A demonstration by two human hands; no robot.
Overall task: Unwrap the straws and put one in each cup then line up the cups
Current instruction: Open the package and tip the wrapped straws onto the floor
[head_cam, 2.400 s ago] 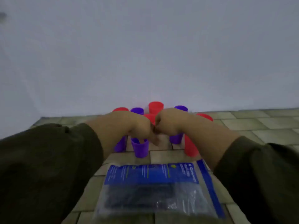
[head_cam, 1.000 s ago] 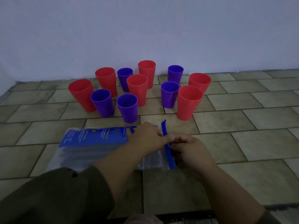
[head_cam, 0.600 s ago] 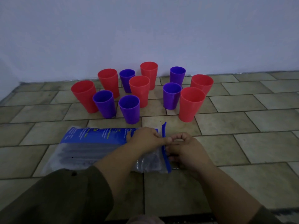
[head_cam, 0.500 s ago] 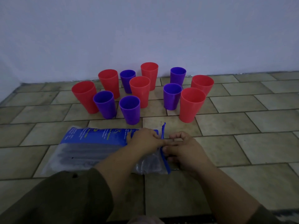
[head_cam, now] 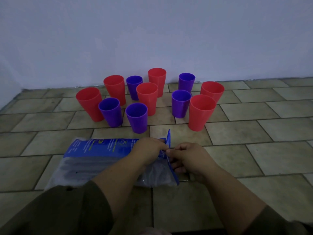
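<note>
Clear plastic, headed along its far edge by a blue printed band, made up the straw bag [head_cam: 94, 160]. It lay flat on the tiled floor [head_cam: 254, 150] near the person, its long side running left to right. Dark lengths showed dimly through the film, but the light was too poor to tell them apart singly. At the bag's right end a blue strip [head_cam: 169, 139] ran from far to near, its far tip standing up off the floor.

The left hand [head_cam: 149, 151] lay over the bag's right part with its fingers curled, pinching the strip from the left. The right hand [head_cam: 191, 158] met it from the right, its fingers curled too and its fingertips closed on the same strip, so that the two hands touched there. Dark olive sleeves [head_cam: 59, 209] covered the near part of both forearms.

Beyond the bag stood a loose cluster of cups [head_cam: 147, 97], all upright with their mouths up, six red and five purple. The nearest purple cup [head_cam: 136, 117] stood just beyond the bag's far edge, a little left of the strip. The nearest red cup [head_cam: 201, 111] stood to its right, apart from the hands. The farthest red cup [head_cam: 157, 81] stood close to the pale wall [head_cam: 152, 31].
</note>
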